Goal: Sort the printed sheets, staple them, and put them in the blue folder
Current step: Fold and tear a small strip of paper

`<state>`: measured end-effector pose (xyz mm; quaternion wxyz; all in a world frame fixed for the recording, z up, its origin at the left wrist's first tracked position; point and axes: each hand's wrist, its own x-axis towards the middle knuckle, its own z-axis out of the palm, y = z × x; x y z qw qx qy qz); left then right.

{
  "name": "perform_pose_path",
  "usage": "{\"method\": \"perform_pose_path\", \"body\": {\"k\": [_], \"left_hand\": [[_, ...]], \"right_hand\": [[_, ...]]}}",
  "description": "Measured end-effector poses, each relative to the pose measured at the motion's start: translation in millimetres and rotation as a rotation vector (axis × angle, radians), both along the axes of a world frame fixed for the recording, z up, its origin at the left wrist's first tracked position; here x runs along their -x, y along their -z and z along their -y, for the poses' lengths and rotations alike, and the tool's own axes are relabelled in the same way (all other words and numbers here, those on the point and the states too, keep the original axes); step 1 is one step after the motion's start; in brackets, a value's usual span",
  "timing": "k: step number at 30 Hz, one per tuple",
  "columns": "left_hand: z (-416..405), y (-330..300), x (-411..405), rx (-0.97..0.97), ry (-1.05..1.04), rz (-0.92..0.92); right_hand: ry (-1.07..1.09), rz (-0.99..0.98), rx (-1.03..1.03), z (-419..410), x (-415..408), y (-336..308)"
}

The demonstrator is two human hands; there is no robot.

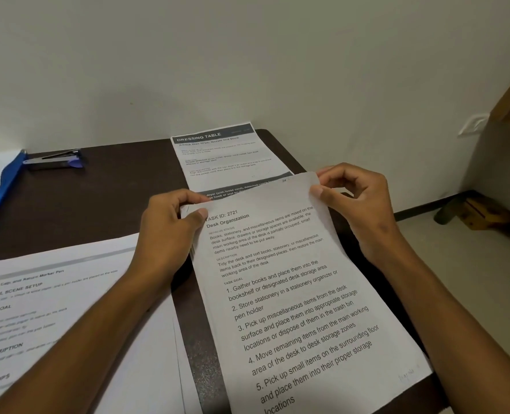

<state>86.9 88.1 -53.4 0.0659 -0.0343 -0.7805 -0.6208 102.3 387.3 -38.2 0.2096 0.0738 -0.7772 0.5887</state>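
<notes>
Between the left hand (170, 231) and the stapler (55, 160) the dark worktop (107, 189) is bare, so there is free passage to the far left. Beyond the stapler stands the wall (247, 55), which closes that side. The blue folder (0, 195) lies at the left edge, just beside the stapler. Below the left hand a stack of sheets (68, 309) covers the worktop. Ahead of both hands lies the "Dressing Table" sheet (224, 156). To the right of the right hand (358, 204) the worktop ends.

Wall: plain off-white painted wall (247, 55), upper frame.
Desk: dark brown wooden desk (113, 186), centre.
Floor: pale floor (471, 279), right.
</notes>
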Motion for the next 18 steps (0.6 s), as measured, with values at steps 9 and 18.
{"method": "perform_pose_path", "body": {"k": [9, 18], "left_hand": [[1, 0, 0, 0.068, -0.012, -0.030], [-6, -2, -4, 0.318, -0.076, -0.208]], "right_hand": [[-0.585, 0.269, 0.160, 9, -23, -19], [-0.576, 0.296, 0.086, 13, -22, -16]]}}
